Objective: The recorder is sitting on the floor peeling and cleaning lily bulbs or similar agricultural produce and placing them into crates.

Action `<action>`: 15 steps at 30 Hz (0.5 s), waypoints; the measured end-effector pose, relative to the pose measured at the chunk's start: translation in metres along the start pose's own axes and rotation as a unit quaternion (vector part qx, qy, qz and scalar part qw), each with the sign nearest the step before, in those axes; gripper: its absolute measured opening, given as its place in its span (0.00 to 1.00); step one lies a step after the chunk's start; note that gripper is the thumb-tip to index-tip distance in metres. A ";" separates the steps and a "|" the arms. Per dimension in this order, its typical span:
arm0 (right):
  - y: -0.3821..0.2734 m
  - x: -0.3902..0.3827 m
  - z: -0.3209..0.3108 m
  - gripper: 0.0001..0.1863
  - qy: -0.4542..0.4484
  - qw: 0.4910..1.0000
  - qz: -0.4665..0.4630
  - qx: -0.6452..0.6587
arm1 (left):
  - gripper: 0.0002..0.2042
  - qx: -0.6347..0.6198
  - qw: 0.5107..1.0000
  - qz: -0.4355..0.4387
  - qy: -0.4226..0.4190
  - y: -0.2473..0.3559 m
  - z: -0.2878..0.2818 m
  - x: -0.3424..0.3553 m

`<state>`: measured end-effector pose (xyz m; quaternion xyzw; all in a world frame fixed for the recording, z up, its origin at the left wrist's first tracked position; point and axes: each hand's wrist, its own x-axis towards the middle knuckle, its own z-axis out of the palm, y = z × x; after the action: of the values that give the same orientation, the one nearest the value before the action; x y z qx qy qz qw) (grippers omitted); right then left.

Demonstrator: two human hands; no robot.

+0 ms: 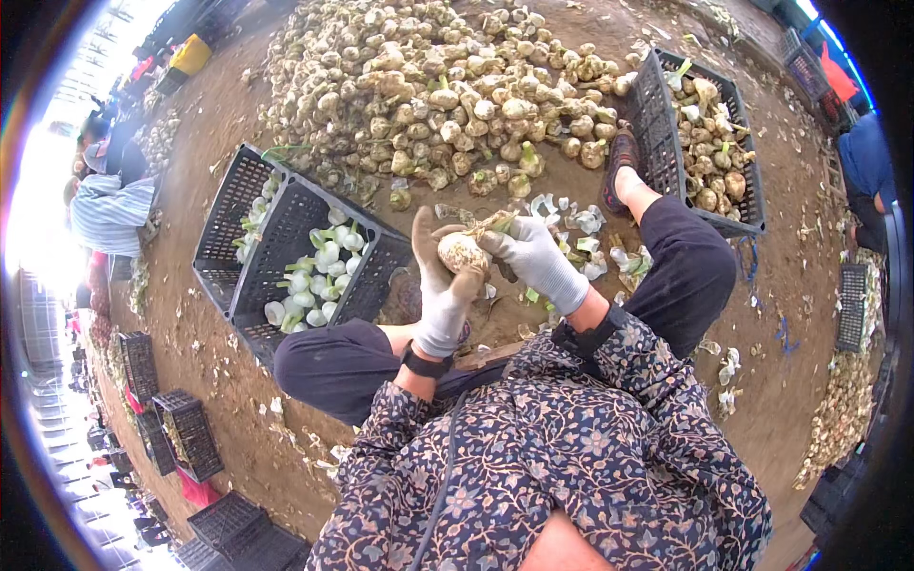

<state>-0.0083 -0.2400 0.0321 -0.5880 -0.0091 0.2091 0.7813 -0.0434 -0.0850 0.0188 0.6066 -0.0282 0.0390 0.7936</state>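
My left hand (442, 290), in a white glove soiled brown on the fingers, is closed around a garlic bulb (464, 253) with dirty outer skin. The gloved right hand (545, 259) pinches the same bulb at its stem side, where a greenish-brown stalk sticks out. Both hands are held in front of my body, between my spread knees. Below and beyond them, loose pale garlic skins (583, 221) litter the ground. The bulb's underside is hidden by the left fingers.
A large heap of unpeeled garlic (419, 86) lies ahead. Black crates (259, 221) at the left hold clean white bulbs with green stems; another crate (659, 143) at the right holds dirty bulbs. A person in a striped shirt (112, 214) is far left; more crates (188, 433) stand behind.
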 end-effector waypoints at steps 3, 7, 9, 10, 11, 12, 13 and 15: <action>0.013 -0.001 0.007 0.11 0.012 0.997 -0.066 0.035 | 0.29 0.016 0.996 -0.009 0.082 -0.009 0.007 0.003; 0.032 -0.007 0.010 0.07 0.054 0.951 -0.220 -0.210 | 0.28 -0.215 0.922 -0.318 0.058 -0.002 -0.013 0.022; 0.038 -0.009 0.009 0.07 0.088 0.881 -0.330 -0.327 | 0.28 -0.181 0.923 -0.340 -0.001 0.002 -0.019 0.026; 0.040 -0.009 0.009 0.07 0.078 0.941 -0.241 -0.224 | 0.29 -0.161 0.926 -0.340 -0.009 0.003 -0.020 0.027; 0.041 -0.010 0.010 0.07 0.055 0.978 -0.160 -0.119 | 0.28 -0.109 0.944 -0.311 0.018 0.003 -0.017 0.022; 0.041 -0.010 0.009 0.07 0.053 0.997 -0.052 -0.027 | 0.28 -0.062 0.960 -0.269 0.040 0.000 -0.011 0.018; 0.040 -0.011 0.011 0.08 0.056 0.992 -0.101 0.045 | 0.25 -0.003 0.984 -0.168 0.054 -0.003 -0.004 0.011; 0.035 -0.014 0.012 0.08 0.026 0.989 -0.144 -0.022 | 0.25 0.053 0.991 -0.069 0.100 -0.009 0.006 0.001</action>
<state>-0.0349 -0.2261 0.0062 -0.6031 -0.0781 0.0786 0.7899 -0.0414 -0.0932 0.0119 0.6410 0.0951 0.0459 0.7602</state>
